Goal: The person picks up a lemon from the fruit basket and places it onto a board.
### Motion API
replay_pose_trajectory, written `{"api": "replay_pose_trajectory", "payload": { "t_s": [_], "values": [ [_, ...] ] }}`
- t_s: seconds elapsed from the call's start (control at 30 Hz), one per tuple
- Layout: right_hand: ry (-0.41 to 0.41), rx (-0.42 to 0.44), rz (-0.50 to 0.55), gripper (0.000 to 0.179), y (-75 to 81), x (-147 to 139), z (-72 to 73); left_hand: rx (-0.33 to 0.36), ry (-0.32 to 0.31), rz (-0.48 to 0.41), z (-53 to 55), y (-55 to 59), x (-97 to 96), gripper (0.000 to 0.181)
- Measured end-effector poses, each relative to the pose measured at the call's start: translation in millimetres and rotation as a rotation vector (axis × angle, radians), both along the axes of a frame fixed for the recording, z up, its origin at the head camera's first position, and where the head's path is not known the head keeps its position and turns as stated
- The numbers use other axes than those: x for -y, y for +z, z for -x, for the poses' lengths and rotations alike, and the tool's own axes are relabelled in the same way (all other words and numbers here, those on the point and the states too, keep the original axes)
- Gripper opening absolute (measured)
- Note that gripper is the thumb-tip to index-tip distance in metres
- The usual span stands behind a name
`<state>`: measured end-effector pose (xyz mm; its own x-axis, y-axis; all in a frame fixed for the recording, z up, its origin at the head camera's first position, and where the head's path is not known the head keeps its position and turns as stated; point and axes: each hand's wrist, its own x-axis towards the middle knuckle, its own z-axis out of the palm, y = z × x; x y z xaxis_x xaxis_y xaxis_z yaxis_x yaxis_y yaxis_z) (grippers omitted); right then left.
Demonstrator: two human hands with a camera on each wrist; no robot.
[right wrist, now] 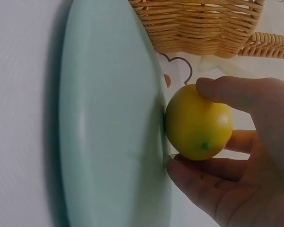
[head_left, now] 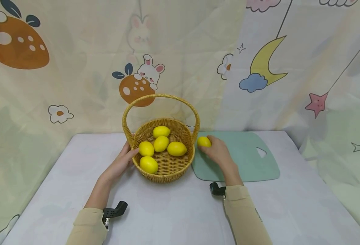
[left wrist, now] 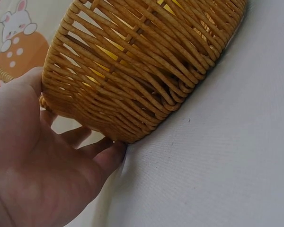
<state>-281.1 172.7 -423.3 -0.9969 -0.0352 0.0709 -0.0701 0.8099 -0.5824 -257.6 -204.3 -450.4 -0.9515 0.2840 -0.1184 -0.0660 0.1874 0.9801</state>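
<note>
1. Head view: my right hand [head_left: 219, 152] is pinching one lemon [head_left: 203, 141] at the green board's [head_left: 244, 165] left end.
2. Basket [head_left: 166, 178] is sitting just left of that lemon, my left hand [head_left: 120, 163] gripping its left side.

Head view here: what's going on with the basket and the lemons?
A person is working with both hands. The left hand holds the side of the wicker basket, which stands on the white table with five lemons inside. The right hand grips a sixth lemon, outside the basket, at the end of the green board nearest it. Whether that lemon touches the board, I can't tell.
</note>
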Motion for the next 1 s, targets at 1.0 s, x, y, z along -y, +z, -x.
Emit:
{"api": "replay_pose_trajectory", "payload": {
  "t_s": [1.0],
  "values": [
    [-0.018, 0.094, 0.018, 0.075, 16.4, -7.3, -6.5, -0.001, 0.002, 0.002, 0.1, -0.7, -0.3, 0.075]
  ]
}}
